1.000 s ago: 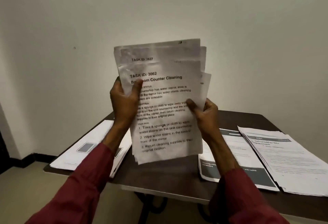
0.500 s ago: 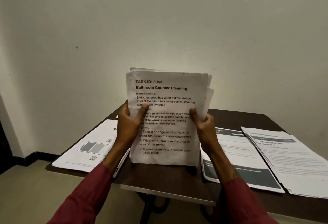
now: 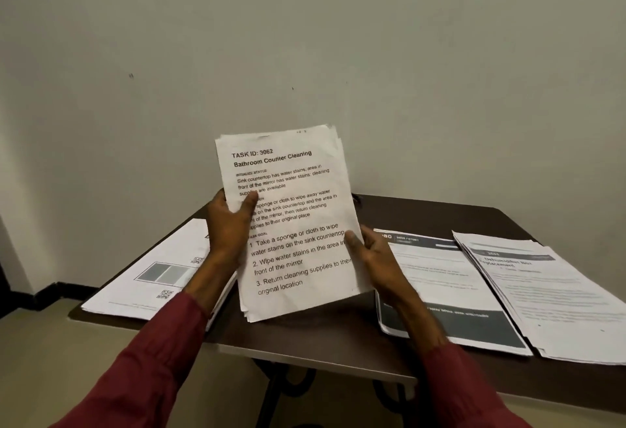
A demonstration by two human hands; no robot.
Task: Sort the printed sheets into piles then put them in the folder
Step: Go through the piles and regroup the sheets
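- You hold a stack of sheets (image 3: 298, 170) off the table (image 3: 321, 339), tilted a little, its top page headed "TASK ID: 3062, Bathroom Counter Cleaning".
- Your left hand (image 3: 230, 224) grips the stack's left edge, thumb laid across the print and fingers curled behind.
- Your right hand (image 3: 376, 254) pinches the right edge lower down, thumb on the front; the fingers behind the paper are hidden.
- Three piles lie on the table: the left pile (image 3: 152, 268) with grey boxes and QR codes, the middle pile (image 3: 440, 278) with dark bands, and the right pile (image 3: 548, 292), which overlaps the middle one's edge.
- The edges in your hands look roughly squared, so you seem to be in the sorting step, gathering this batch as a fourth pile.
- The next move likely calls for lowering it flat onto the bare patch between the left and middle piles, without fanning the pages.
- No folder shows here, so filing looks some way off.
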